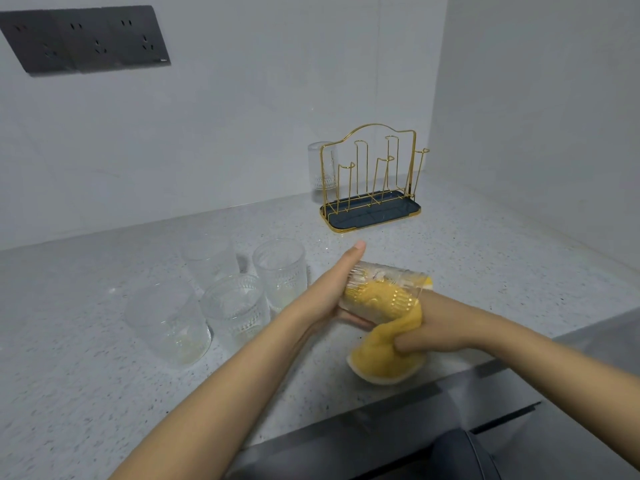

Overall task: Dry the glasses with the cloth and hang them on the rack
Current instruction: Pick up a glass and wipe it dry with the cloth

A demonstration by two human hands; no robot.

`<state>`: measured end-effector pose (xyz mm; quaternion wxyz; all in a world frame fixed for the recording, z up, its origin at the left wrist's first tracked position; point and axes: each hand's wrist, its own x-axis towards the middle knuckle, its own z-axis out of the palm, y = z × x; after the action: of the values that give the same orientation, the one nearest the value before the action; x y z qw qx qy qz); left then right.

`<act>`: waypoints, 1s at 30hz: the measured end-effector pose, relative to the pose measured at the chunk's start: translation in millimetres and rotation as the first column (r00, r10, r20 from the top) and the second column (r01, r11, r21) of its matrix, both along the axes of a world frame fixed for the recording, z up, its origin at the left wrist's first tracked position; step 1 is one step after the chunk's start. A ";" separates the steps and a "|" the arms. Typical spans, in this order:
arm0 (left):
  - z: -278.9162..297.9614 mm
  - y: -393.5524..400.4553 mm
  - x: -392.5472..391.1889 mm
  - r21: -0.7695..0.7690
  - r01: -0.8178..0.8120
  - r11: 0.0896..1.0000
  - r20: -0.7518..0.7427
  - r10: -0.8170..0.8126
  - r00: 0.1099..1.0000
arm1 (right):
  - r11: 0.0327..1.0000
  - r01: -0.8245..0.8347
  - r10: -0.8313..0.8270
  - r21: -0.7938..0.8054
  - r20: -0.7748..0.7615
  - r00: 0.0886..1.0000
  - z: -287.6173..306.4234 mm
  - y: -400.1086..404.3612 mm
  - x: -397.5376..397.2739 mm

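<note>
With the left hand (pixel 332 292) gripping the ribbed tumbler (pixel 384 285) sideways, the right hand (pixel 436 327), clenching the yellow cloth (pixel 384 355), should twist it fully round inside.

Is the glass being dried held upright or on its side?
On its side. The glass lies roughly level in the left hand, mouth toward the right hand, with the yellow cloth pushed inside.

Head cam, 1 view only: worn high, faces fwd/down over countertop (pixel 104 393); hands close below centre, rack (pixel 372 188) at 1 o'clock.
</note>
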<state>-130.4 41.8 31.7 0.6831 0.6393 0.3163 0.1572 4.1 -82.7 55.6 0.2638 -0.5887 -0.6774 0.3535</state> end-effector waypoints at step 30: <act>13.9 -0.8 7.0 0.064 -0.092 0.994 -0.102 0.099 0.990 | 0.987 -0.060 0.010 0.149 0.316 0.949 -9.6 12.8 9.8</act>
<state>-123.4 41.0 45.5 0.6380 0.6506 0.3774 0.1651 13.9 -69.9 46.0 0.1916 -0.6029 -0.7467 0.2055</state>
